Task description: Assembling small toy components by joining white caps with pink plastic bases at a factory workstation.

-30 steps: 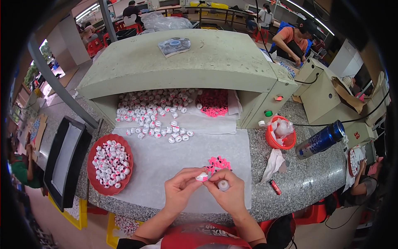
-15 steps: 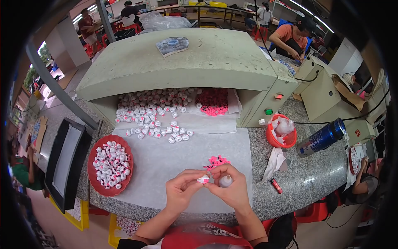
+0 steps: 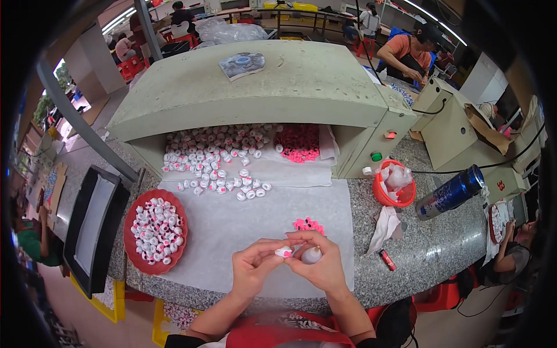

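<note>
My left hand (image 3: 253,262) pinches a small white rounded piece (image 3: 283,252) with a pink patch, above the white sheet. The thumb and fingertips of my right hand (image 3: 326,269) meet at the same piece. A small whitish squeeze bottle (image 3: 311,256) is tucked in my right hand, its narrow tip pointing up. Just beyond my fingers lies a little heap of pink pieces with dark spots (image 3: 308,225). On the left, a red scalloped bowl (image 3: 129,238) is heaped with white pieces bearing pink and dark marks. What the right fingertips pinch is partly hidden.
A greenish metal oven-like box (image 3: 243,104) holds many white and pink pieces. On the right stand a red basket (image 3: 395,196) with plastic inside, a blue bottle (image 3: 449,193), a crumpled cloth (image 3: 383,229) and a red tube (image 3: 387,260). At left is a black tray (image 3: 69,255). Co-workers sit around.
My right hand has shifted slightly left, and the squeeze bottle with it. More of the pink heap shows. The left hand stays almost still on the white piece.
</note>
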Available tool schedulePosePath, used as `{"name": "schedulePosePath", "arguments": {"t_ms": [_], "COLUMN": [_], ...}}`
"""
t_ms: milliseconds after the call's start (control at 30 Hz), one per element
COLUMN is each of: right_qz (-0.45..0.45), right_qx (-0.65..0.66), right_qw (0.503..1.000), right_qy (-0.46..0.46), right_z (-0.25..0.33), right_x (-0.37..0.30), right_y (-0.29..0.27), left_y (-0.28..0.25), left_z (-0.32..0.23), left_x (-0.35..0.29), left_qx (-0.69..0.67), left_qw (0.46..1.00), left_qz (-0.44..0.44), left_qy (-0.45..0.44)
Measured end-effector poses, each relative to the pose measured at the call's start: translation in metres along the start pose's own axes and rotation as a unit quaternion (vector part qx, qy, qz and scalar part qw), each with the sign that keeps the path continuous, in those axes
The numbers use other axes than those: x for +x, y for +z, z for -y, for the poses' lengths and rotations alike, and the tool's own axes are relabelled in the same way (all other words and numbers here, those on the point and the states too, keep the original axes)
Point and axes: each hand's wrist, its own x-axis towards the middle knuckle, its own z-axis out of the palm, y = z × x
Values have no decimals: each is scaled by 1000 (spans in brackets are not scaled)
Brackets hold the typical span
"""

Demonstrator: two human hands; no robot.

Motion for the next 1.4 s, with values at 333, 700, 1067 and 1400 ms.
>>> {"name": "schedulePosePath", "arguments": {"t_ms": [333,700,1067,1400], "right_qz": [-130,-360,-49,-6], "right_qx": [-96,-557,37,243], "right_qw": [986,728,995,969], "right_qy": [31,174,-79,34], "right_z": [-32,-60,-20,-46], "right_x": [8,-13,-27,-12], "right_y": [-54,-170,-27,10], "left_y": [-3,11,21,-9], "left_z": [12,25,8,10], "left_x": [4,10,2,-9], "left_qx": [-141,-260,-52,47], "left_qw": [980,927,984,995], "left_qz": [-1,-4,44,-26], "left_qy": [-142,-269,-166,-80]}}
